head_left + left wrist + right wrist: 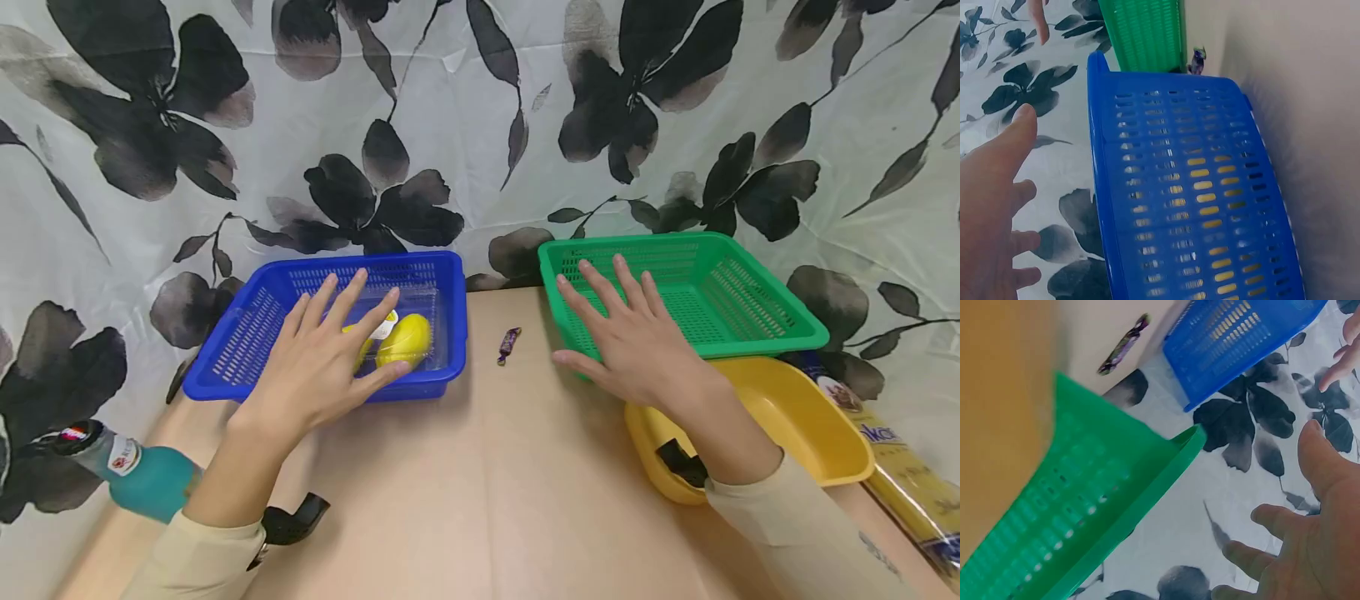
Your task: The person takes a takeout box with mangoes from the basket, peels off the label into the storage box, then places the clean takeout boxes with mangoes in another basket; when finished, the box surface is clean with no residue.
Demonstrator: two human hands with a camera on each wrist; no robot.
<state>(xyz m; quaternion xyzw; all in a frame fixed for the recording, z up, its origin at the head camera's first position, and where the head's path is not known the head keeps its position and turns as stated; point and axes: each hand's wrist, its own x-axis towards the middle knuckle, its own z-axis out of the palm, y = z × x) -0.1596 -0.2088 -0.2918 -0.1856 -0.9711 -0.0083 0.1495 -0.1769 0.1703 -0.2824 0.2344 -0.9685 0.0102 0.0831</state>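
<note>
My left hand hovers over the blue basket with its fingers spread, holding nothing. Inside that basket lies a clear plastic pack with yellow fruit, which the hand partly hides. Above the left part of the green basket my right hand is spread out too, and nothing is in it. A small purple wrapped candy lies on the table between the two baskets. In the left wrist view, yellow shows through the slots of the blue basket. Both hands appear apart from the baskets in the wrist views.
A yellow basin stands in front of the green basket, under my right forearm. Right of it lies a long yellow packet. A bottle with teal contents is by my left forearm. Floral cloth hangs behind the table.
</note>
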